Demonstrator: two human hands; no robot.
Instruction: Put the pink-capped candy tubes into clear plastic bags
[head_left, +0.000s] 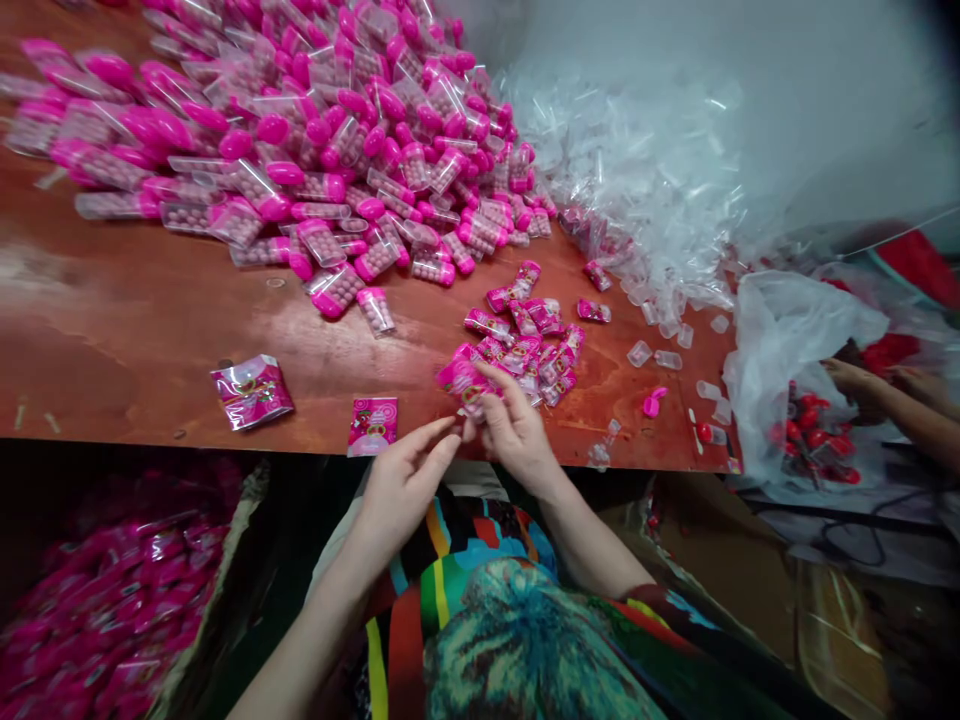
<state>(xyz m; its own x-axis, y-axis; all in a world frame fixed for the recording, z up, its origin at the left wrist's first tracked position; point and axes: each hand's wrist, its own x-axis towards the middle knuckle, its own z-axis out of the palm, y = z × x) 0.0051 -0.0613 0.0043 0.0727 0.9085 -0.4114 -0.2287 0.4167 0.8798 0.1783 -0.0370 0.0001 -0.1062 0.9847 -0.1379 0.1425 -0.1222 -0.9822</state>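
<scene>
Many bottles (322,150) heaped, one packet (459,378) in hand

The right hand (517,430) pinches the packet between thumb and fingers, by the table's (142,330) front edge; whether the left hand (409,475), fingertips meeting there, grips too cannot be told. Work looks midway: a box (227,560) holds plenty (perhaps finished), while bottles and small packets (525,350) lie loose. Fingers cover the packet's lower end; the box is cut off.
</scene>
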